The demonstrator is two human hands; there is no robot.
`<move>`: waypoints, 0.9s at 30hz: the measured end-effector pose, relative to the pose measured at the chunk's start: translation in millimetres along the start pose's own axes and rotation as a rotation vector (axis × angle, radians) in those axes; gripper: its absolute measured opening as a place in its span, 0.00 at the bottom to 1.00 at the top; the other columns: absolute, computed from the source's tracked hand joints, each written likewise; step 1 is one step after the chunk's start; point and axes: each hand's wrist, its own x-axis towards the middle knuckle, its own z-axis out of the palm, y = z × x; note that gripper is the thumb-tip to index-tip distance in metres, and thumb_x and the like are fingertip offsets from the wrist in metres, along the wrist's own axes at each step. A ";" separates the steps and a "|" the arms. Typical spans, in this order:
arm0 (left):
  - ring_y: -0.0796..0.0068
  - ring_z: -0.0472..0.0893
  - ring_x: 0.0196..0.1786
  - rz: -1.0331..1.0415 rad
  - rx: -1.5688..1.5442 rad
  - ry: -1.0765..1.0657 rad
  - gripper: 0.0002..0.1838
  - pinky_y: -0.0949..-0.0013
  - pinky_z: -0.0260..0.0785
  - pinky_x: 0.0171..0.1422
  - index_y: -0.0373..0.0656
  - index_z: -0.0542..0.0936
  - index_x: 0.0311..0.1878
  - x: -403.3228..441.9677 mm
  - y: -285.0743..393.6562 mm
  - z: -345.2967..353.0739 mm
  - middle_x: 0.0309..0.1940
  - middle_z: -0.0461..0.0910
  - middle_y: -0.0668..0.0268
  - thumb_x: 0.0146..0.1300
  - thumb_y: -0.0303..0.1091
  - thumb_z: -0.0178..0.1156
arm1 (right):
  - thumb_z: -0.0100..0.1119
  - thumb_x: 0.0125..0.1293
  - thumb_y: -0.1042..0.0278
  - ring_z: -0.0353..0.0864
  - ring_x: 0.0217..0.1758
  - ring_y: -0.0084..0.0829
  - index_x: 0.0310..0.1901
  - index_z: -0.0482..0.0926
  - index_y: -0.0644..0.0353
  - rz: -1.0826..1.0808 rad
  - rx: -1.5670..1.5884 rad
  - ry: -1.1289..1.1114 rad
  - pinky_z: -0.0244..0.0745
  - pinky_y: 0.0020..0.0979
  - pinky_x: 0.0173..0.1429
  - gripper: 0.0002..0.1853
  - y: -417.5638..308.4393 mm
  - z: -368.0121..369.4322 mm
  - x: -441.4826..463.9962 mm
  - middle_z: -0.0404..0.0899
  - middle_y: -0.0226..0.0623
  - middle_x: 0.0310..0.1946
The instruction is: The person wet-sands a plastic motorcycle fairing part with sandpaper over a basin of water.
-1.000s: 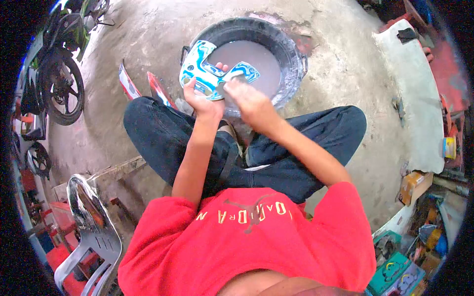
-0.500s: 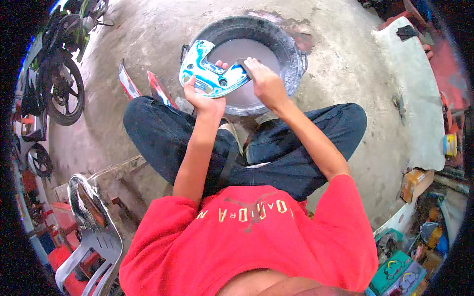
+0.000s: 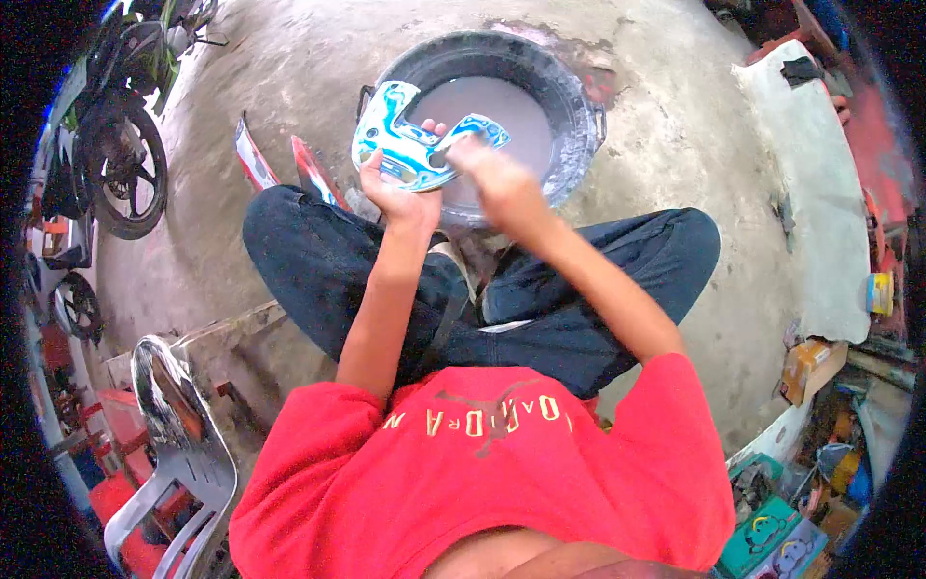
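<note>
A curved blue-and-white panel (image 3: pixel 389 121), with holes in it and worn, patchy paint, is held over a round black tub (image 3: pixel 576 159) of cloudy grey water (image 3: pixel 511 101). My left hand (image 3: pixel 403 198) grips the panel's lower left edge, thumb on top and fingertips showing through the notch. On the panel's right arm lies my right hand (image 3: pixel 503 188), its fingers bent together and smeared by motion. Sandpaper, a small dark grey piece seen more plainly half a second ago, is mostly hidden beneath those fingers.
Two red-and-white panel pieces (image 3: pixel 313 174) lie on the concrete floor (image 3: pixel 241 251) left of the tub. A motorcycle wheel (image 3: pixel 125 174) stands further left, and a plastic chair (image 3: pixel 183 454) at lower left. At right are a pale sheet (image 3: pixel 810 193) and a cardboard box (image 3: pixel 813 370).
My right hand has slid left and down along the panel, from its right tip toward the middle, uncovering that tip. My left hand and the panel stay nearly in place.
</note>
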 end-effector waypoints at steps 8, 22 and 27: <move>0.40 0.80 0.57 0.033 0.004 0.010 0.36 0.40 0.68 0.69 0.35 0.64 0.70 0.7 -2.7 5.6 0.54 0.77 0.39 0.64 0.50 0.46 | 0.51 0.64 0.82 0.79 0.66 0.48 0.63 0.76 0.62 -0.008 -0.124 0.007 0.74 0.45 0.69 0.25 -3.0 8.4 -9.1 0.80 0.52 0.60; 0.41 0.80 0.56 0.006 0.012 0.077 0.36 0.41 0.69 0.68 0.35 0.65 0.70 -4.7 -2.1 11.7 0.54 0.77 0.40 0.63 0.50 0.45 | 0.51 0.64 0.82 0.79 0.66 0.46 0.61 0.78 0.63 0.186 -0.155 0.044 0.74 0.44 0.71 0.23 34.0 1.2 -1.3 0.81 0.52 0.60; 0.41 0.79 0.56 0.052 0.016 0.019 0.37 0.41 0.69 0.68 0.35 0.65 0.70 -0.3 -1.7 10.9 0.54 0.77 0.40 0.63 0.50 0.45 | 0.53 0.62 0.82 0.79 0.67 0.45 0.61 0.78 0.63 0.004 -0.099 -0.019 0.74 0.43 0.70 0.24 -4.0 0.7 -9.6 0.81 0.51 0.59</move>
